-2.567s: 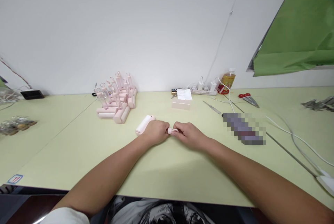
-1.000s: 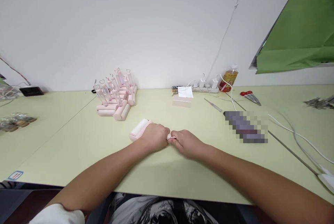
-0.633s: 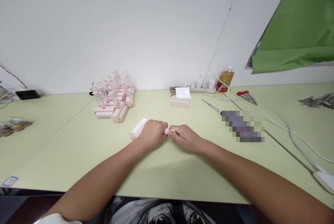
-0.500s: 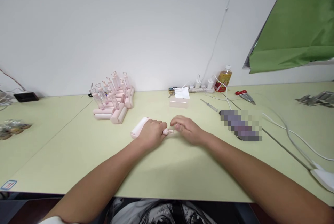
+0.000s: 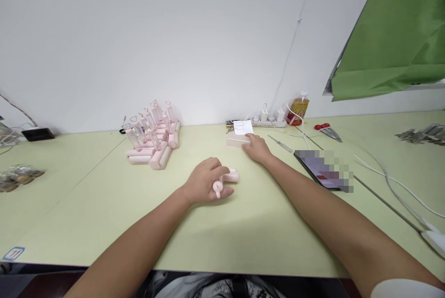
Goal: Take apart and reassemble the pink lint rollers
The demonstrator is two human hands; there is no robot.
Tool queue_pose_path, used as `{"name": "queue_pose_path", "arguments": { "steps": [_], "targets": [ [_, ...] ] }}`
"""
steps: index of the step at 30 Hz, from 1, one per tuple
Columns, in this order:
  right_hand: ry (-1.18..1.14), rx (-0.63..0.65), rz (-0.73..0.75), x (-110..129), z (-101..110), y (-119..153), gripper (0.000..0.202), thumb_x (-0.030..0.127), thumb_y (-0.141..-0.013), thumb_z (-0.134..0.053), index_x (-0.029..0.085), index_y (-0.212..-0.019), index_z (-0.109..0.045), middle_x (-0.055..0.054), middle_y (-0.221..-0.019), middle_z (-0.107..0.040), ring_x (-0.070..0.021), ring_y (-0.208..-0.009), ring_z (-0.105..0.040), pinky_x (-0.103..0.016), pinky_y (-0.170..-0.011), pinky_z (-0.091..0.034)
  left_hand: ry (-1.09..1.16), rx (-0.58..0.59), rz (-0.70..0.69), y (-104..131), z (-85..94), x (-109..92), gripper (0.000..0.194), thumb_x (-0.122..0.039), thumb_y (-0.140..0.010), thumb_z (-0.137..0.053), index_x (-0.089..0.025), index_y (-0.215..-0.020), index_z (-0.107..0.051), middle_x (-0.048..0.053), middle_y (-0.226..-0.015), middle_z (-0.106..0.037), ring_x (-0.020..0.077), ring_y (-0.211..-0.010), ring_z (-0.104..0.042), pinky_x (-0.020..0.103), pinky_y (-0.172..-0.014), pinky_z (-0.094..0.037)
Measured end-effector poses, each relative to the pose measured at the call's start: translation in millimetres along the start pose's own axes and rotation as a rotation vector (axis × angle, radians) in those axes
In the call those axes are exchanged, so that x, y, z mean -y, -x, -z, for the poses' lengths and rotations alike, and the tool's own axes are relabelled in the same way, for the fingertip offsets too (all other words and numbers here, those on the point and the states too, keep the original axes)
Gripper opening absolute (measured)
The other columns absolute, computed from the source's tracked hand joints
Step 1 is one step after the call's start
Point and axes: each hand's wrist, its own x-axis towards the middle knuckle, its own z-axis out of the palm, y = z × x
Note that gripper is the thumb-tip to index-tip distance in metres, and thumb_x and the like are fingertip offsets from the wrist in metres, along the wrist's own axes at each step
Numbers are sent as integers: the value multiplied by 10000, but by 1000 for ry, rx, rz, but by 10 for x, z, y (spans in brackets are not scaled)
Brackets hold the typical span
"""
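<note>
My left hand (image 5: 207, 181) is wrapped round a pink cylindrical piece (image 5: 231, 176) at mid-table. Its rounded end with a small loop (image 5: 218, 188) points toward me, and my fingers hide the middle. My right hand (image 5: 257, 148) reaches forward and grips the right end of a pale pink, translucent box (image 5: 236, 140), thumb at its front. Several pink pieces with clear tubes and heart-shaped loops (image 5: 148, 129) stand grouped at the back left, on thick pink rolls (image 5: 160, 155).
Behind the box lie a white paper (image 5: 243, 127) and a power strip (image 5: 274, 123). A drink bottle (image 5: 298, 109), thin pointed tool (image 5: 280, 143), red-handled snips (image 5: 327, 131) and phone (image 5: 320, 170) are to the right. White cables cross the right side. Small wrapped items (image 5: 19, 177) lie far left.
My right hand has left the pink piece and moved forward to the box. My left hand has turned the piece, so its loop end now faces me.
</note>
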Motion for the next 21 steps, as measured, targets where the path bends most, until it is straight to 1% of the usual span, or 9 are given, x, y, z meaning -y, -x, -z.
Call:
{"name": "queue_pose_path", "arguments": {
  "steps": [3,5,8,11,13,15,16,18,21],
  "targets": [
    [-88,3,-103,38,30,62,506,342,-707,-675,168,-1164,-542,-151,-1188,-557,-317,-1126,-480,-416,-938,-378,145,-49,374,19,-25,104,276,-453,-805,-574,-205,-906,-640,27,-776,-637,152,-675,-553,265,-610,-409],
    [-190,47,-180,72,78,135,495,404,-708,-680,179,-1126,-537,-126,-1069,-597,-274,-971,-559,-376,-810,-448,310,-125,585,20,-66,177,260,-440,-797,-597,-208,-902,-650,12,-753,-655,143,-648,-569,246,-568,-412],
    [-405,189,-268,149,187,287,347,448,-805,-569,173,-1018,-553,-67,-786,-616,-190,-657,-581,-315,-593,-482,600,-255,758,1,-120,262,320,-428,-743,-661,-168,-929,-662,27,-722,-654,146,-601,-585,242,-509,-435],
    [-637,309,-300,258,291,509,288,396,-900,-407,153,-852,-555,-68,-683,-603,-160,-567,-582,-314,-572,-524,930,-356,788,-21,-128,298,388,-371,-696,-709,-129,-992,-639,48,-731,-661,181,-644,-641,261,-507,-490],
    [-812,344,-297,335,335,684,281,359,-927,-359,155,-902,-551,-85,-762,-641,-159,-641,-632,-314,-646,-557,1123,-410,760,-24,-110,299,405,-302,-661,-727,-129,-1012,-621,53,-762,-677,211,-708,-673,280,-527,-525],
    [-1231,447,-361,398,358,843,229,302,-911,-422,139,-1005,-554,-111,-870,-670,-175,-718,-666,-335,-712,-567,1270,-437,732,-18,-84,294,407,-246,-624,-730,-133,-998,-613,50,-751,-689,229,-718,-687,294,-522,-541],
    [-1307,488,-377,420,363,906,223,289,-906,-442,140,-1029,-554,-106,-879,-674,-175,-714,-669,-334,-705,-570,1324,-442,718,-13,-72,293,399,-230,-614,-724,-134,-984,-612,49,-733,-694,233,-711,-690,299,-518,-545],
    [-1349,533,-361,444,365,992,197,288,-896,-481,147,-1011,-558,-77,-808,-668,-165,-644,-651,-311,-632,-566,1393,-440,694,-3,-50,296,367,-214,-610,-707,-134,-955,-612,47,-689,-698,235,-691,-694,307,-517,-552],
    [-1262,546,-278,448,362,1039,177,324,-889,-516,169,-963,-558,-27,-698,-627,-135,-531,-585,-260,-521,-525,1428,-442,676,3,-32,307,332,-201,-615,-687,-136,-932,-615,49,-661,-701,235,-685,-698,312,-519,-558]
  ]
}}
